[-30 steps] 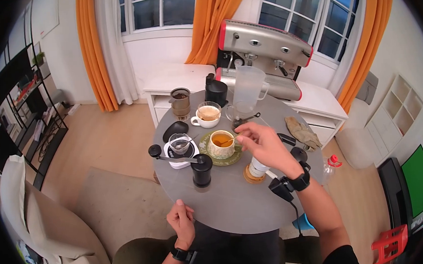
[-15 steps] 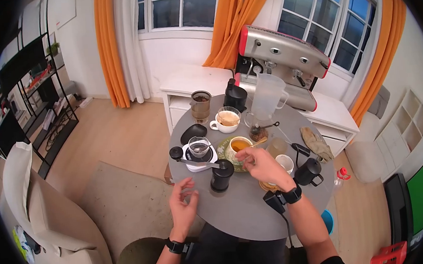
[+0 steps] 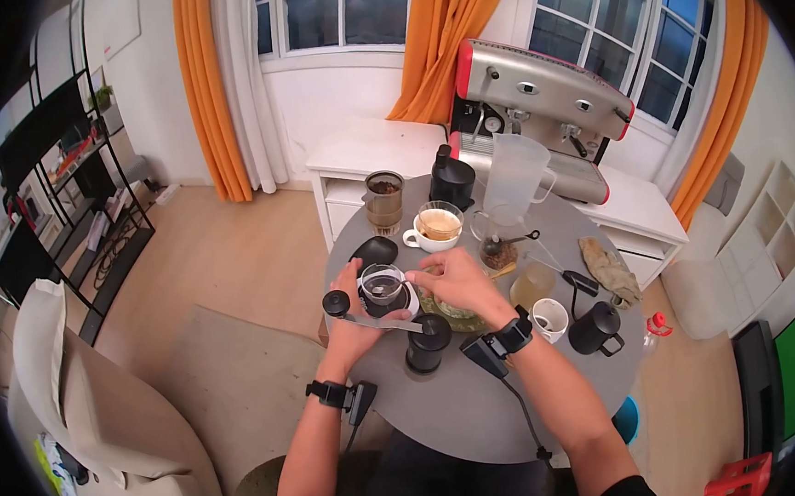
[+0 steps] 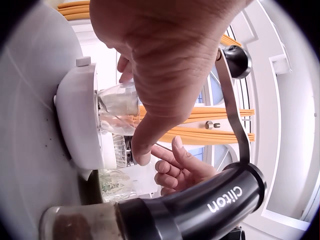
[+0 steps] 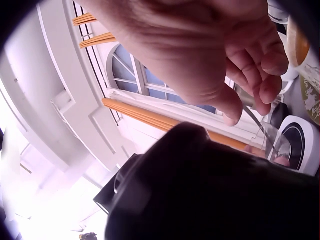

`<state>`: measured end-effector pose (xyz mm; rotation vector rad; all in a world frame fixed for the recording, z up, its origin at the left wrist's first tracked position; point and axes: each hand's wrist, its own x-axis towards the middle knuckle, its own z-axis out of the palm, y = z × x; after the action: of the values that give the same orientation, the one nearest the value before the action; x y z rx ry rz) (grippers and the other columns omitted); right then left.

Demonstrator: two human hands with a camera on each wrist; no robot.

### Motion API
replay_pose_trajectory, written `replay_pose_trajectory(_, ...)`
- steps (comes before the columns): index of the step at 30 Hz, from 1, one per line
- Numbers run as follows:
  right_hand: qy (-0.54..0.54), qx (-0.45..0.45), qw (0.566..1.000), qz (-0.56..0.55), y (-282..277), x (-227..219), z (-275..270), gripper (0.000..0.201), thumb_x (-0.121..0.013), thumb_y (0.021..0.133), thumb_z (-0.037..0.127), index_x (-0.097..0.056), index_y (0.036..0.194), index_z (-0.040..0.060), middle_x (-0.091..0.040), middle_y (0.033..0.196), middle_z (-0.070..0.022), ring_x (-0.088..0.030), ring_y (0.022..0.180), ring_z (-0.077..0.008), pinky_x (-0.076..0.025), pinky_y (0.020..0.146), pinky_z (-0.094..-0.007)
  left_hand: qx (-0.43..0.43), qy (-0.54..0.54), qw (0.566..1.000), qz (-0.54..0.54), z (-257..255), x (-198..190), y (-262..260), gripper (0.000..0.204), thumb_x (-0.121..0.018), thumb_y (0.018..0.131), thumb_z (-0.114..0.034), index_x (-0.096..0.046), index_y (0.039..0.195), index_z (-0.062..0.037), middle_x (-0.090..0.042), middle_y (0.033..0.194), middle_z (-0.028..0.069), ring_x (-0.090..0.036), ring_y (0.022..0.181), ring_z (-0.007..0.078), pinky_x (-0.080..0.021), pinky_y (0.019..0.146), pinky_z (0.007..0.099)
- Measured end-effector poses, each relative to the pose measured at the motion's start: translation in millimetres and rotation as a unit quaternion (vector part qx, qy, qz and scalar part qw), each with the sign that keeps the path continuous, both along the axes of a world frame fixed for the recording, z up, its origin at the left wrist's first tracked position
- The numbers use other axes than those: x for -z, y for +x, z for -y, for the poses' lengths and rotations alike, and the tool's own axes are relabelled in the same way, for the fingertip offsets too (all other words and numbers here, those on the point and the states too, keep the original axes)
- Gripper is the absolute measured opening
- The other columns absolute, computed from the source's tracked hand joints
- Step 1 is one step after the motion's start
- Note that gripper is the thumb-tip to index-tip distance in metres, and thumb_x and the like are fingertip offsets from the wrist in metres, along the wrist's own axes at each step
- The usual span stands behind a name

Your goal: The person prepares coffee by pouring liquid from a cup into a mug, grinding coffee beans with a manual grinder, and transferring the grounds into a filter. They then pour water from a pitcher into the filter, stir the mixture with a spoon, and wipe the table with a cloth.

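Observation:
A small clear glass bowl [image 3: 381,282] stands on the round white-and-black scale [image 4: 77,117]. My left hand [image 3: 352,323] curves around the bowl, thumb on one side and fingers on the other, and in the left wrist view the glass [image 4: 120,100] shows between them. My right hand [image 3: 460,285] pinches the thin metal handle of a spoon [image 5: 254,119] whose lower end is inside the bowl. The black hand grinder [image 3: 428,343] stands just in front, its crank toward my left wrist. Behind my right hand, the patterned cup is mostly hidden on its green saucer [image 3: 467,321].
Behind stand a white cup with a glass dripper [image 3: 439,227], a brown-tinted canister [image 3: 384,203], a black kettle-like vessel [image 3: 451,182] and a clear pitcher [image 3: 514,171]. At the right are a white cup [image 3: 548,319], a black jug [image 3: 595,328] and a crumpled cloth [image 3: 609,270].
My left hand has moved up and forward from the table's edge to the glass bowl. My right hand has left the amber-filled cup, moving left to the spoon in the bowl.

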<state>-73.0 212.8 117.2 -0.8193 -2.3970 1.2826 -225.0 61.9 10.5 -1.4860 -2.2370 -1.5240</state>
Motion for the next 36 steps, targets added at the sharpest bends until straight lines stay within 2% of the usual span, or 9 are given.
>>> replay_pose_trajectory(3, -0.073, -0.001, 0.997, -0.012, -2.3, 0.5, 0.8, 0.035, -0.072, 0.098, 0.021, -0.074, 0.110, -0.0115, -0.076, 0.076, -0.0131, -0.074, 0.069, -0.0204, -0.057, 0.066, -0.0345, 0.003, -0.046, 0.999, 0.006, -9.4, -11.4, 0.5, 0.108, -0.096, 0.068, -0.048, -0.047, 0.152, -0.0020, -0.060, 0.147, 0.0159, -0.054, 0.140, 0.0330, -0.020, 0.127, 0.0575)
replay_pose_trajectory(6, -0.017, -0.002, 1.000, -0.026, 1.6, -1.0, 2.9, 0.028, -0.066, 0.101, 0.018, -0.076, 0.104, -0.0078, -0.077, 0.076, -0.0129, -0.073, 0.067, -0.0216, -0.057, 0.066, -0.0351, -0.005, -0.042, 0.998, 0.056, -13.9, -10.8, 2.1, 0.093, -0.097, 0.068, -0.041, -0.055, 0.144, -0.0054, -0.073, 0.129, 0.0077, -0.065, 0.128, 0.0265, -0.016, 0.128, 0.0540)
replay_pose_trajectory(15, 0.111, 0.008, 0.988, -0.108, 33.1, -22.7, 17.0, 0.025, -0.064, 0.101, 0.017, -0.078, 0.110, -0.0011, -0.076, 0.078, -0.0175, -0.075, 0.069, -0.0256, -0.056, 0.070, -0.0370, 0.019, 0.075, 0.997, 0.006, -10.2, -19.8, 6.9, 0.075, -0.093, 0.076, -0.022, -0.057, 0.141, -0.0127, -0.070, 0.136, 0.0043, -0.066, 0.127, 0.0255, -0.009, 0.130, 0.0612)
replay_pose_trajectory(18, 0.156, -0.030, 0.970, -0.184, 33.4, -8.6, 16.6, 0.023, -0.066, 0.101, 0.014, -0.079, 0.114, 0.0011, -0.077, 0.077, -0.0094, -0.068, 0.061, -0.0123, -0.051, 0.058, -0.0306, 0.029, 0.100, 0.994, -0.014, -12.0, -20.0, 6.3, 0.071, -0.091, 0.075, -0.020, -0.060, 0.139, -0.0136, -0.068, 0.139, 0.0019, -0.064, 0.130, 0.0239, -0.008, 0.130, 0.0602)
replay_pose_trajectory(21, 0.267, -0.083, 0.943, -0.178, 36.5, -0.8, 10.3, 0.024, -0.066, 0.099, 0.011, -0.079, 0.117, 0.0028, -0.078, 0.081, -0.0127, -0.072, 0.064, -0.0202, -0.055, 0.061, -0.0336, 0.039, 0.102, 0.993, -0.034, -12.0, -22.5, 5.6, 0.071, -0.091, 0.075, -0.021, -0.060, 0.138, -0.0135, -0.068, 0.141, 0.0018, -0.064, 0.131, 0.0235, -0.007, 0.129, 0.0619)
replay_pose_trajectory(24, 0.279, -0.075, 0.931, -0.223, 41.1, -1.6, 11.1, 0.026, -0.069, 0.095, 0.009, -0.079, 0.119, 0.0050, -0.078, 0.085, -0.0142, -0.073, 0.068, -0.0272, -0.058, 0.065, -0.0361, 0.029, 0.101, 0.994, -0.036, -11.7, -26.1, 5.7, 0.071, -0.092, 0.075, -0.021, -0.060, 0.138, -0.0135, -0.068, 0.140, 0.0020, -0.065, 0.130, 0.0238, -0.008, 0.129, 0.0621)
replay_pose_trajectory(27, 0.378, -0.089, 0.900, -0.199, 44.4, 0.4, 7.9, 0.019, -0.070, 0.095, 0.011, -0.079, 0.111, 0.0063, -0.076, 0.081, -0.0149, -0.072, 0.069, -0.0326, -0.056, 0.062, -0.0415, 0.032, 0.099, 0.994, -0.039, -11.6, -28.0, 5.9, 0.071, -0.092, 0.074, -0.021, -0.061, 0.137, -0.0134, -0.068, 0.140, 0.0021, -0.065, 0.129, 0.0237, -0.008, 0.129, 0.0620)
replay_pose_trajectory(30, 0.381, -0.077, 0.887, -0.248, 45.1, 2.2, 9.9, 0.017, -0.072, 0.094, 0.013, -0.079, 0.109, 0.0072, -0.076, 0.080, -0.0133, -0.071, 0.068, -0.0327, -0.056, 0.061, -0.0416, 0.030, 0.092, 0.994, -0.057, -12.0, -29.4, 7.6, 0.072, -0.093, 0.074, -0.022, -0.059, 0.137, -0.0112, -0.069, 0.139, 0.0046, -0.066, 0.129, 0.0263, -0.009, 0.128, 0.0676)
replay_pose_trajectory(36, 0.383, -0.074, 0.890, -0.237, 45.4, 3.2, 11.7, 0.015, -0.071, 0.094, 0.012, -0.079, 0.106, 0.0065, -0.073, 0.075, -0.0146, -0.069, 0.064, -0.0340, -0.054, 0.060, -0.0431, 0.038, 0.102, 0.992, -0.062, -13.7, -29.7, 11.2, 0.070, -0.093, 0.074, -0.022, -0.061, 0.136, -0.0117, -0.069, 0.139, 0.0044, -0.066, 0.129, 0.0266, -0.009, 0.127, 0.0682)
